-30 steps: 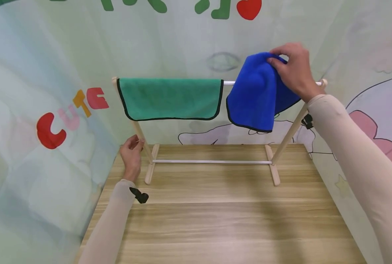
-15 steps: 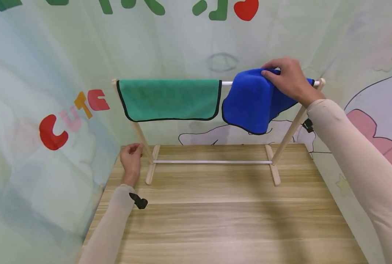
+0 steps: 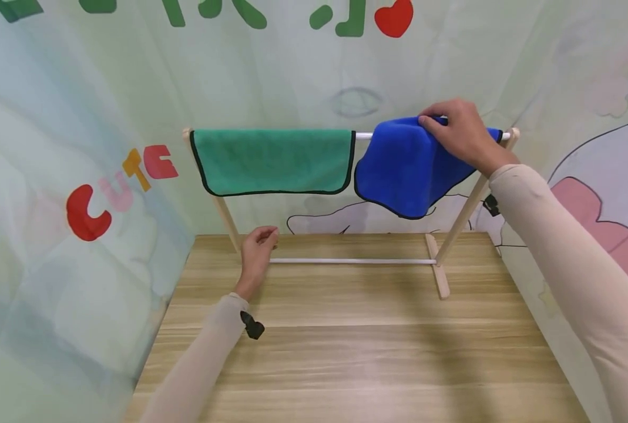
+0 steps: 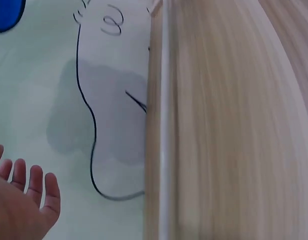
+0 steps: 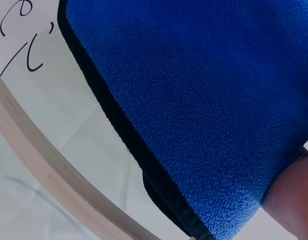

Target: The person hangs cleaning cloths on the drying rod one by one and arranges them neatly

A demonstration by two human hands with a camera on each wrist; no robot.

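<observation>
My right hand (image 3: 459,132) pinches the top edge of a blue towel (image 3: 395,167) with black trim, which drapes unevenly over the right part of the rack's top rail (image 3: 363,136). In the right wrist view the blue towel (image 5: 184,100) fills most of the picture, with part of the hand at the right edge. A green towel (image 3: 274,161) hangs folded and flat over the left part of the same rail. My left hand (image 3: 258,252) is low, in front of the rack's left foot, holding nothing. Its fingers (image 4: 35,180) are loosely bent in the left wrist view.
The wooden rack stands at the back of a wood-grain table (image 3: 345,352). Its lower white bar (image 3: 351,261) runs close over the tabletop, and its right foot (image 3: 438,270) rests there. Printed wall fabric (image 3: 271,70) surrounds the table on the back and sides.
My right hand has lowered the blue towel onto the rail, still pinching it. My left hand has moved right, from outside the left post to in front of the rack's left foot.
</observation>
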